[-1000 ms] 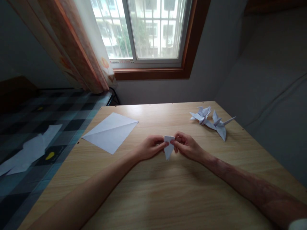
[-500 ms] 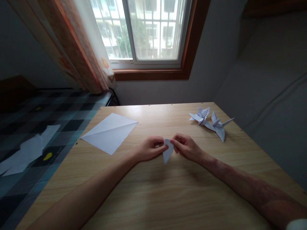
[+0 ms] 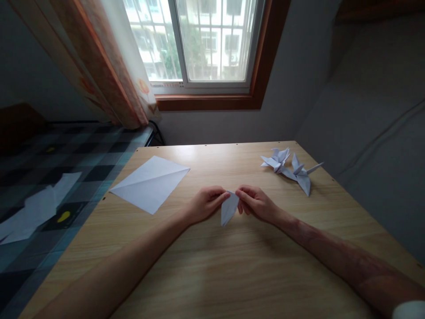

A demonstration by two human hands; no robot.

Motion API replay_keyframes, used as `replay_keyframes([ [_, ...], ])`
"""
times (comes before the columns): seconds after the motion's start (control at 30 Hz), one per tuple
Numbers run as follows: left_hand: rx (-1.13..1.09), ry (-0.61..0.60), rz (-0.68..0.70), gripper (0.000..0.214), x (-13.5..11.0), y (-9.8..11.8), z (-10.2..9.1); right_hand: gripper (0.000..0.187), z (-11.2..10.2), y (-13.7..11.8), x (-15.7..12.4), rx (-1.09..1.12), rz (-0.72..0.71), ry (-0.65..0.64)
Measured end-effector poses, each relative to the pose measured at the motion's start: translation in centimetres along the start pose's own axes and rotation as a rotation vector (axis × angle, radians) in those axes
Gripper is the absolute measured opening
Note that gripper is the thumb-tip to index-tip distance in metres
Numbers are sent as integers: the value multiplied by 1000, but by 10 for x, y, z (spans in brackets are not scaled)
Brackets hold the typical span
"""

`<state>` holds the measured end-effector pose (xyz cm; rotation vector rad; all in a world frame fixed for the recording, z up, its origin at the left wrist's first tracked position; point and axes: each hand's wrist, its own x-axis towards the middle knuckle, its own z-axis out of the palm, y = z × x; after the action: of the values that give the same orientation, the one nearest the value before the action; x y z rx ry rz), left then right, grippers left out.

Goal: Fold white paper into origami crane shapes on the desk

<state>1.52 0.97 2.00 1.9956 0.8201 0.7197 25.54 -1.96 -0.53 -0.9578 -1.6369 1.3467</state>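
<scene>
A small folded white paper piece [image 3: 229,208] with a point hanging down is held over the wooden table [image 3: 232,266]. My left hand [image 3: 204,204] pinches its upper left edge with closed fingers. My right hand [image 3: 255,204] pinches its upper right corner, fingers curled in. Both hands rest low, just above the tabletop near its middle.
A creased flat white sheet [image 3: 151,182] lies on the table's left. Two finished paper cranes [image 3: 290,168] sit at the far right. A bed with a checked cover [image 3: 49,177] and loose paper sheets [image 3: 29,210] is to the left. A window and curtain are behind.
The paper piece has tilted, its lower point swinging left and its top narrowing between my fingers. Both hands stayed nearly in place.
</scene>
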Motion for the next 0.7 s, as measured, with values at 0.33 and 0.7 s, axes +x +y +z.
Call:
replay_keyframes([
  [0.33, 109, -14, 50, 45, -1, 0, 2, 43, -4, 1, -1, -13, 29, -65],
  [0.7, -9, 71, -73, 41, -3, -1, 6, 36, -1, -2, -6, -80, -54, 92],
])
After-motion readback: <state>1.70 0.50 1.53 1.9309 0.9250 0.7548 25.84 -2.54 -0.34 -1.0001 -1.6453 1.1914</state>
